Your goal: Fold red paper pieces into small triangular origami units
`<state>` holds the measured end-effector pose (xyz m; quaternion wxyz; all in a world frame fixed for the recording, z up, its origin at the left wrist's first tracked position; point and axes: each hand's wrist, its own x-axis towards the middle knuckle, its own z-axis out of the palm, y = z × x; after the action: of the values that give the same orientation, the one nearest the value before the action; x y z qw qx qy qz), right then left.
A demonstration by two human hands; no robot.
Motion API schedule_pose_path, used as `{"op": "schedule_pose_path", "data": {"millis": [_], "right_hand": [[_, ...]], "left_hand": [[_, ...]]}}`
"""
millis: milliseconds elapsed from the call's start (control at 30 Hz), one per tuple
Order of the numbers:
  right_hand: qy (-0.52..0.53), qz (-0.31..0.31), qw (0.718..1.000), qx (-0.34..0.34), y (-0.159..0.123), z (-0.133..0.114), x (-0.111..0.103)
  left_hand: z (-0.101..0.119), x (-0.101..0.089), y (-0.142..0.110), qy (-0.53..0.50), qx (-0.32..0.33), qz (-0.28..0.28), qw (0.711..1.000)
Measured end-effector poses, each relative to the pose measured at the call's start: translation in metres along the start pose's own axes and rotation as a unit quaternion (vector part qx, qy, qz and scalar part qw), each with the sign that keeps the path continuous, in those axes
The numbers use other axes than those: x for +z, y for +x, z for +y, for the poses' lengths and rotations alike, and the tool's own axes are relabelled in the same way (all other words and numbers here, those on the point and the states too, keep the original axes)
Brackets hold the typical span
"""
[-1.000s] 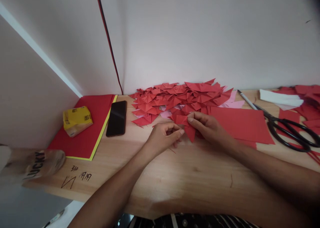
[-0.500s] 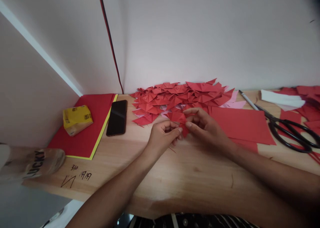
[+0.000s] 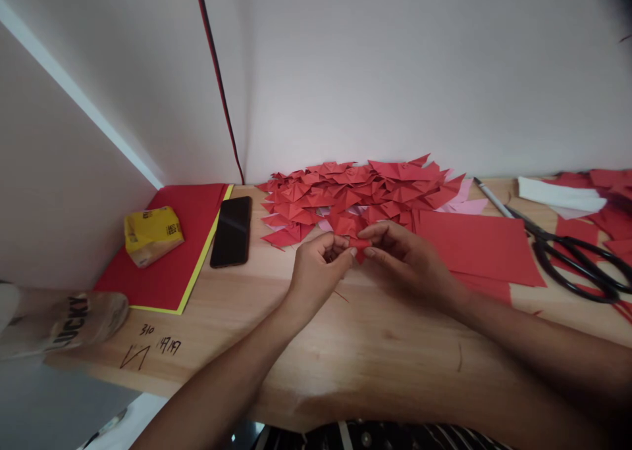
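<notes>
Between my two hands is a small folded piece of red paper (image 3: 360,244), raised a little over the wooden table. My left hand (image 3: 323,256) pinches its left side between thumb and fingers. The thumb and index finger of my right hand (image 3: 402,252) close on its right side. Just behind the hands lies a heap of folded red paper pieces (image 3: 345,187), with some pink paper (image 3: 464,200) showing at its edge. To the right of my right hand are flat red paper sheets (image 3: 478,246). My fingers hide part of the folded piece.
Black-handled scissors (image 3: 575,259) and a pen (image 3: 494,199) lie at the right, near a white folded strip (image 3: 560,195). A phone (image 3: 231,231), a yellow packet (image 3: 152,234) on red sheets (image 3: 187,233), and a clear bottle (image 3: 93,315) are at the left.
The folded red piece has turned between my fingers and now looks more compact. My right hand has shifted slightly down, its fingers closer on the paper.
</notes>
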<state>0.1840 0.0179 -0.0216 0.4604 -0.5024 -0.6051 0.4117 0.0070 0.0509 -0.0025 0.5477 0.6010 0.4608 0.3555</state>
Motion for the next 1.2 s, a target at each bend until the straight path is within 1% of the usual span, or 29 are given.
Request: {"op": "schedule_pose_path", "data": {"millis": [100, 267, 433, 500, 667, 800, 933, 1100, 1200], "right_hand": [[-0.022, 0.001, 1.0, 0.001, 0.0, 0.002, -0.001], [-0.045, 0.002, 0.999, -0.004, 0.0, 0.0, -0.002], [-0.073, 0.012, 0.997, -0.011, -0.001, -0.006, -0.002], [-0.091, 0.014, 0.996, -0.017, -0.001, -0.008, -0.002], [-0.123, 0.025, 0.991, -0.037, 0.0, -0.008, -0.002], [-0.16, 0.026, 0.985, -0.051, 0.0, -0.009, -0.003], [-0.175, 0.025, 0.982, -0.06, -0.001, -0.011, -0.002], [-0.186, 0.018, 0.98, -0.069, -0.003, -0.014, -0.001], [-0.19, 0.013, 0.979, -0.069, -0.003, -0.014, -0.001]], "left_hand": [[0.002, 0.0, -0.003, 0.051, 0.044, 0.004, 0.998], [0.003, 0.0, -0.005, 0.1, 0.092, 0.009, 0.991], [0.0, 0.0, -0.007, 0.172, 0.154, 0.029, 0.973], [-0.001, 0.0, -0.007, 0.186, 0.17, 0.036, 0.967], [-0.001, 0.0, -0.009, 0.197, 0.188, 0.036, 0.962], [0.0, 0.0, -0.01, 0.214, 0.197, 0.043, 0.956], [0.001, 0.0, -0.01, 0.228, 0.207, 0.047, 0.95], [0.002, 0.001, -0.01, 0.192, 0.188, 0.046, 0.962], [0.002, 0.0, -0.009, 0.182, 0.193, 0.033, 0.964]]}}
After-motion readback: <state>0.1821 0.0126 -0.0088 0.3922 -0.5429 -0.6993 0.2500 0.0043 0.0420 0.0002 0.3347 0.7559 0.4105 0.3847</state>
